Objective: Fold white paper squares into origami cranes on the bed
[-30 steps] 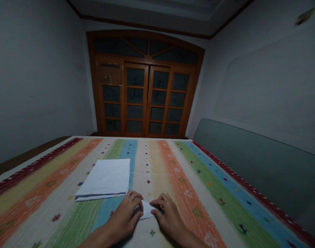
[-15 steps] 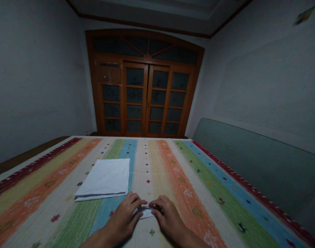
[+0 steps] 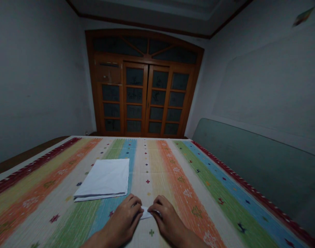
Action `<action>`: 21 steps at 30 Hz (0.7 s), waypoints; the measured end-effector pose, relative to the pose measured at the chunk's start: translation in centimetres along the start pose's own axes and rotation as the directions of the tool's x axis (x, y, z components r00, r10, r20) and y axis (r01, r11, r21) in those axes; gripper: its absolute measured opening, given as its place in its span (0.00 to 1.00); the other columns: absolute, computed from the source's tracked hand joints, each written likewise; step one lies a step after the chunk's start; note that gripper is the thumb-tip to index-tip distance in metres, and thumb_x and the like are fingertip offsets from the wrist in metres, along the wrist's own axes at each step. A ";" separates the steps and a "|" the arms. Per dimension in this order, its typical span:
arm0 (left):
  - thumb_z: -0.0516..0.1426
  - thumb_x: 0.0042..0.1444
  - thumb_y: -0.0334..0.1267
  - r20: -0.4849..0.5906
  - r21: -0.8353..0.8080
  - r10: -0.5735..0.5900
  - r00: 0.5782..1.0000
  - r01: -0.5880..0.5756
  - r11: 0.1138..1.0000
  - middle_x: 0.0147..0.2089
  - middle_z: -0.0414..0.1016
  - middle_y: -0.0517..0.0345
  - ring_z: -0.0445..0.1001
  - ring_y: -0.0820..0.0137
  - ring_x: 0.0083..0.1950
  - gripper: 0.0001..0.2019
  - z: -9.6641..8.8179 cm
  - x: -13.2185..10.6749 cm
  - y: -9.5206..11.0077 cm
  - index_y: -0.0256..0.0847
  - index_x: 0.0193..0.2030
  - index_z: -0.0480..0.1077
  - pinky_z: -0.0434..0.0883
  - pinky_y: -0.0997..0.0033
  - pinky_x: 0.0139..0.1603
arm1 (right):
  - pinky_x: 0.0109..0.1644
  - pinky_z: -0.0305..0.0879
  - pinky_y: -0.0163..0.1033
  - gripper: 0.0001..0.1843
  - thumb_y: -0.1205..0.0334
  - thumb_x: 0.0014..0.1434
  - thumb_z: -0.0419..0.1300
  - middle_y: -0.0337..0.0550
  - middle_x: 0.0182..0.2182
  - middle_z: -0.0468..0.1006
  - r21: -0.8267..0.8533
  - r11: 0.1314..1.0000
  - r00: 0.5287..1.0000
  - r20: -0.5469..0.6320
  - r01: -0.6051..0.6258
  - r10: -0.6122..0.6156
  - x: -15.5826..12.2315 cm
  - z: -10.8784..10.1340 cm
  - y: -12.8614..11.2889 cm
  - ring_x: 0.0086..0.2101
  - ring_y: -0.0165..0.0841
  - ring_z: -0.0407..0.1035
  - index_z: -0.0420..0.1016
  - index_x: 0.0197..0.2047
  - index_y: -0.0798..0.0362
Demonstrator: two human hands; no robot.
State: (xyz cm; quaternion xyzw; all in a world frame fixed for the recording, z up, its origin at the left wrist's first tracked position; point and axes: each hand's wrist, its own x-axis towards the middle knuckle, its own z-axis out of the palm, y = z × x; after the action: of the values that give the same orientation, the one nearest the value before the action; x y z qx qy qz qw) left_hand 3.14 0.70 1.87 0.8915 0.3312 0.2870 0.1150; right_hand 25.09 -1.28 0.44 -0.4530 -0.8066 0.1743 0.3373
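Observation:
A small white folded piece (image 3: 146, 213), paper or thin cloth, lies low over the striped tablecloth between my hands. My left hand (image 3: 128, 213) pinches its left end between thumb and fingers. On the opposite end, my right hand (image 3: 165, 213) closes with thumb and bent fingertips. Much of the piece is hidden behind the fingers, and only its middle shows. Beyond my left hand, a larger folded white sheet (image 3: 104, 179), its layers showing along the near edge, lies flat.
A striped, patterned tablecloth (image 3: 162, 172) covers the table. Along the right side runs a grey-green backrest (image 3: 250, 155). Wooden doors with glass panes (image 3: 147, 100) stand beyond the far table edge, between pale walls.
My fingers have closed in tighter on the two ends of the small white piece, which now looks flatter and narrower. The larger folded sheet has stayed in place.

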 end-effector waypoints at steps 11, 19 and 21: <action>0.58 0.59 0.26 0.057 -0.109 -0.245 0.968 0.250 0.962 0.46 0.73 0.53 0.73 0.60 0.51 0.07 -0.1 0.4 0.3 0.42 0.39 0.74 0.69 0.60 0.55 | 0.48 0.70 0.40 0.15 0.80 0.60 0.59 0.47 0.40 0.75 0.047 0.999 1.000 -0.008 -0.007 0.007 0.3 -0.2 -0.1 0.42 0.38 0.72 0.81 0.41 0.53; 0.59 0.57 0.30 0.103 -0.061 -0.313 0.944 0.320 0.945 0.46 0.72 0.53 0.69 0.58 0.51 0.04 -0.6 0.6 0.4 0.42 0.37 0.71 0.67 0.56 0.54 | 0.45 0.70 0.40 0.15 0.80 0.61 0.59 0.47 0.37 0.76 0.019 0.999 0.999 -0.028 0.026 -0.025 0.1 0.3 0.2 0.40 0.38 0.72 0.82 0.41 0.54; 0.58 0.58 0.30 0.101 -0.088 -0.299 0.949 0.308 0.947 0.46 0.71 0.54 0.69 0.58 0.51 0.04 -0.5 0.5 0.2 0.43 0.38 0.71 0.67 0.57 0.55 | 0.45 0.70 0.39 0.15 0.80 0.61 0.59 0.47 0.37 0.76 0.026 0.999 0.999 -0.029 0.025 -0.024 0.1 0.3 0.3 0.40 0.38 0.72 0.82 0.41 0.53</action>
State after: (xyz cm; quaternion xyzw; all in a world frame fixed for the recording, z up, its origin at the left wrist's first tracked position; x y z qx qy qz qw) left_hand 3.23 0.94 2.59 0.8343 0.4442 0.2436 0.2177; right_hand 25.02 -1.05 0.04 -0.4409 -0.8048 0.1742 0.3571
